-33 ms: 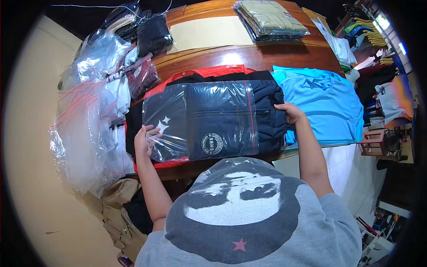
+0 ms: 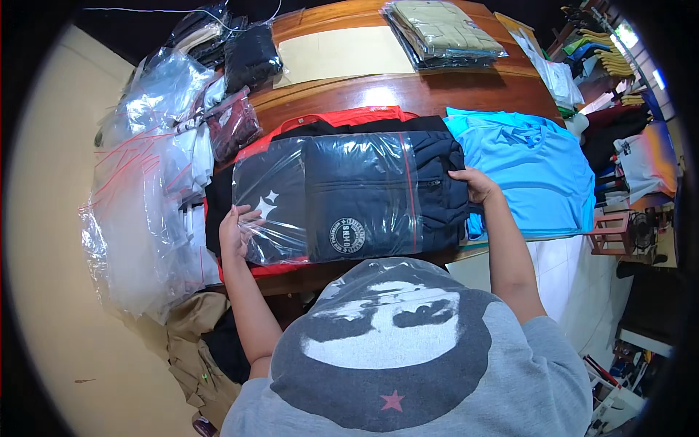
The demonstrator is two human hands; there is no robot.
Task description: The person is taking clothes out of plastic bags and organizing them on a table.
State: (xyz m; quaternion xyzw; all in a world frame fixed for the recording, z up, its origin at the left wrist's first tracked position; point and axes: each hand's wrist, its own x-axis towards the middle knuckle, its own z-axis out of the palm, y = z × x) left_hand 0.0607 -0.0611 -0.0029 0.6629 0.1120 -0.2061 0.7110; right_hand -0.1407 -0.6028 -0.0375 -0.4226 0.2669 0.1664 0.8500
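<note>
A folded dark navy garment (image 2: 444, 160) with a short zip and a round white emblem lies partly inside a clear plastic bag (image 2: 271, 171) with a red seal line. Its right end sticks out of the bag's mouth. My left hand (image 2: 236, 231) holds the bag's left end, fingers bent at the film. At the other side, my right hand (image 2: 478, 186) grips the garment's bunched edge, thumb on top and the other fingers largely hidden. Beneath the bag are black and red garments (image 2: 364, 114). Light blue shirts (image 2: 535, 175) lie just right of my right hand.
Loose clear bags with red strips (image 2: 142, 211) pile up on the left. Bagged clothes, one dark (image 2: 251, 57) and one maroon (image 2: 234, 124), lie behind them. A beige bagged stack (image 2: 444, 33) stands far back on the wooden table (image 2: 328, 102). A clothes rack (image 2: 593, 54) is at right.
</note>
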